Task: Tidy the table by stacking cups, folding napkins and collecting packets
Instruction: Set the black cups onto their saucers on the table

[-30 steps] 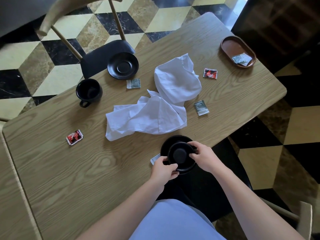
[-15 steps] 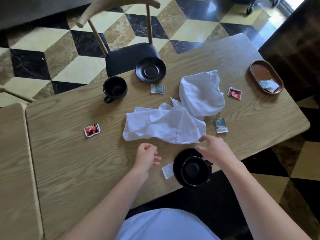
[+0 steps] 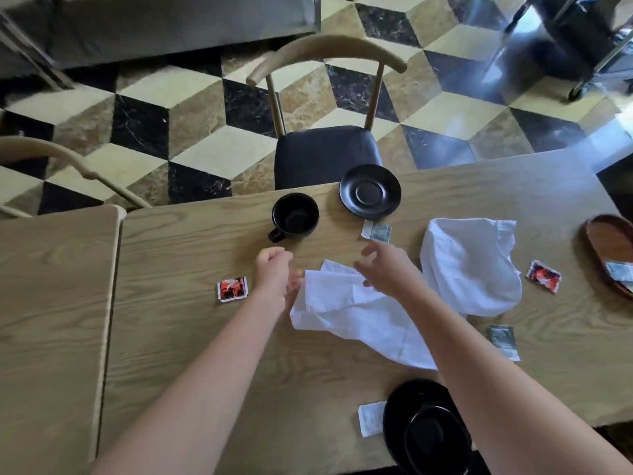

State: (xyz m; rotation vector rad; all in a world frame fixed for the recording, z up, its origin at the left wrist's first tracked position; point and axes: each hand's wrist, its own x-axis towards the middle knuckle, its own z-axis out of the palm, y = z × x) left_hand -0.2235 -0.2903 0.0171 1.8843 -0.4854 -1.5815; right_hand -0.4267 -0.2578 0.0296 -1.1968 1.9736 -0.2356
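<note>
A black cup stands alone near the table's far edge, with an empty black saucer to its right. Both my hands reach out over the table and hold nothing. My left hand hovers just below the cup, fingers loosely curled. My right hand is spread above a crumpled white napkin. A second white napkin lies bunched to the right. Another black cup on a saucer sits at the near edge. Red packets and grey-green packets are scattered about.
A brown oval tray holding a packet sits at the right edge. A white packet lies beside the near saucer. A wooden chair with a dark seat stands behind the table, and a second table adjoins on the left.
Both hands let go of the near cup and saucer and moved forward across the table toward the far cup and saucer. The camera view tilted up and forward.
</note>
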